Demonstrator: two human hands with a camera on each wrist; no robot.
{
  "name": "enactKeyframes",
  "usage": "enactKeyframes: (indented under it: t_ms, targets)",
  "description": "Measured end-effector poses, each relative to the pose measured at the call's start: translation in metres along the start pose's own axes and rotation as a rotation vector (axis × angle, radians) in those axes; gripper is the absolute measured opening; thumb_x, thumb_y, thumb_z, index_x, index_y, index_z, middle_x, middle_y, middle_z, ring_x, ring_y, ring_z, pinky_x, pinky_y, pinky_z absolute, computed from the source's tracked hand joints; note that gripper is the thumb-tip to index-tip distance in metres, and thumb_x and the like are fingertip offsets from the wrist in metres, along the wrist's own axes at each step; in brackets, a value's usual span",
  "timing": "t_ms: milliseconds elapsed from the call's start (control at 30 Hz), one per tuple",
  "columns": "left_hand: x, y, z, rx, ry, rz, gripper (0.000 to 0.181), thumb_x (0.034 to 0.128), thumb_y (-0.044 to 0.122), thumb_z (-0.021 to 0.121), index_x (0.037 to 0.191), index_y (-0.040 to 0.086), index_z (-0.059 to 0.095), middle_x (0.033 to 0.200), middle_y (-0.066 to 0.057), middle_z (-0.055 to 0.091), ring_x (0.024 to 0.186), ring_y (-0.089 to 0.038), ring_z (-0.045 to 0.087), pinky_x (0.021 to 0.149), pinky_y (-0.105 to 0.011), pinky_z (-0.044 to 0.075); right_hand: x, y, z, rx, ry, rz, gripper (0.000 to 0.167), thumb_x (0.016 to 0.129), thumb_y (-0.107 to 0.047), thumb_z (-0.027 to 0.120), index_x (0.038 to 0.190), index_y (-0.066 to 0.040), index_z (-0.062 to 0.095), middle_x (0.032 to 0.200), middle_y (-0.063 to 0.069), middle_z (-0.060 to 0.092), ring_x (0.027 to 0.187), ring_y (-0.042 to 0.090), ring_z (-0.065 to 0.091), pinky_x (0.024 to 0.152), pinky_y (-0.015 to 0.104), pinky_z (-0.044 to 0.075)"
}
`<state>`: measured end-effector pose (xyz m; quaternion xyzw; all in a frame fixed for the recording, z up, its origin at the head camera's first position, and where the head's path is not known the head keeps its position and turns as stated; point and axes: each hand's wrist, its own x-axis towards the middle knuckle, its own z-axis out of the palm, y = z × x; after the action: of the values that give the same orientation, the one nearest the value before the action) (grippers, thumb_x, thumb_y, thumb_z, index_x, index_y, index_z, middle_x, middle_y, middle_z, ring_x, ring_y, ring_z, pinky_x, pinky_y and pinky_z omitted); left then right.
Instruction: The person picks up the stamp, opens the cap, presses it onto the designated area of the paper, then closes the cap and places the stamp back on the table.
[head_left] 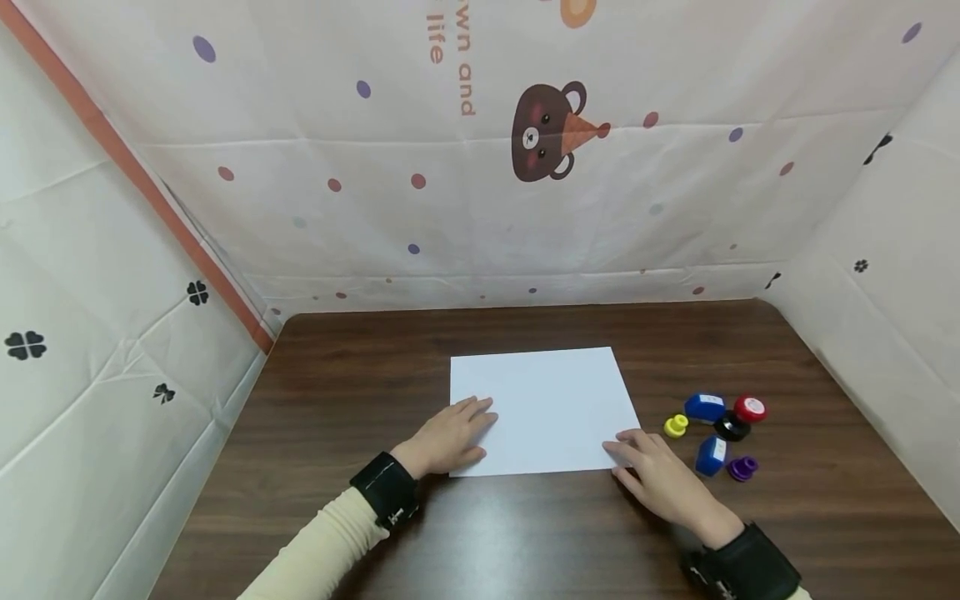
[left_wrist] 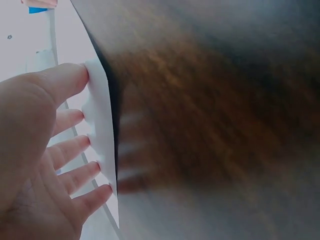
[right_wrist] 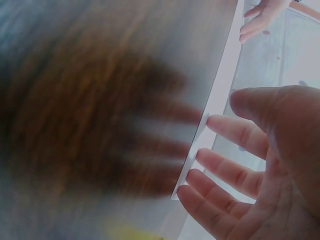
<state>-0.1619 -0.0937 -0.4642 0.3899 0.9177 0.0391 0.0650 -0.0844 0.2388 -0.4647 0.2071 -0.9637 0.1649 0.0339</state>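
A blank white sheet of paper (head_left: pixel 543 408) lies on the dark wooden table. My left hand (head_left: pixel 448 437) rests on its left side near the front corner, fingers spread. In the left wrist view the thumb and fingertips of the left hand (left_wrist: pixel 65 150) touch the paper's surface. At the front right corner, my right hand (head_left: pixel 663 479) lies with its fingertips on the sheet. From the right wrist view, the right hand's fingers are extended, with several fingertips touching the paper (right_wrist: pixel 222 90) near its edge and the thumb raised off it.
Right of the paper stand two blue items with white labels (head_left: pixel 705 407), a small yellow knobbed piece (head_left: pixel 676 426), a round red-topped piece (head_left: pixel 750 408), a black round piece (head_left: pixel 732 427) and a purple one (head_left: pixel 742 468). White patterned cloth (head_left: pixel 465 225) encloses the table's back and sides.
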Motion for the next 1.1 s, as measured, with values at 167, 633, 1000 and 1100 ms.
enactKeyframes:
  t_ms: [167, 633, 1000, 1100]
  targets:
    - [-0.001, 0.0, 0.001, -0.009, -0.001, -0.001, 0.054, 0.0901, 0.035, 0.057, 0.137, 0.011, 0.042, 0.147, -0.01, 0.033, 0.135, -0.029, 0.031, 0.11, -0.04, 0.029, -0.001, -0.001, 0.002, -0.001, 0.012, -0.004, 0.033, 0.082, -0.019, 0.069, 0.113, -0.009, 0.065, 0.111, 0.014, 0.059, 0.099, 0.029, 0.057, 0.081, 0.044, 0.052]
    - [-0.003, -0.003, -0.004, -0.069, 0.105, -0.022, 0.053, 0.0885, 0.032, 0.059, 0.135, 0.011, 0.045, 0.145, -0.01, 0.036, 0.133, -0.028, 0.033, 0.109, -0.042, 0.031, 0.002, -0.004, -0.013, -0.076, 0.107, -0.053, 0.04, 0.074, -0.019, 0.077, 0.11, -0.009, 0.065, 0.106, 0.012, 0.06, 0.093, 0.025, 0.06, 0.076, 0.041, 0.055]
    - [-0.017, 0.0, -0.013, -0.156, 0.205, -0.063, 0.052, 0.0873, 0.029, 0.061, 0.134, 0.013, 0.045, 0.142, -0.008, 0.039, 0.13, -0.025, 0.037, 0.106, -0.044, 0.035, 0.005, 0.014, -0.041, -0.166, 0.294, -0.111, 0.038, 0.067, -0.009, 0.081, 0.101, -0.003, 0.065, 0.097, 0.015, 0.061, 0.085, 0.03, 0.059, 0.07, 0.045, 0.055]
    - [-0.02, 0.0, -0.013, -0.158, 0.238, -0.063, 0.051, 0.0869, 0.028, 0.062, 0.133, 0.012, 0.046, 0.141, -0.008, 0.041, 0.129, -0.024, 0.039, 0.104, -0.043, 0.037, 0.005, 0.021, -0.044, -0.193, 0.308, -0.104, 0.044, 0.06, -0.005, 0.083, 0.1, -0.001, 0.065, 0.095, 0.017, 0.061, 0.081, 0.031, 0.058, 0.068, 0.045, 0.055]
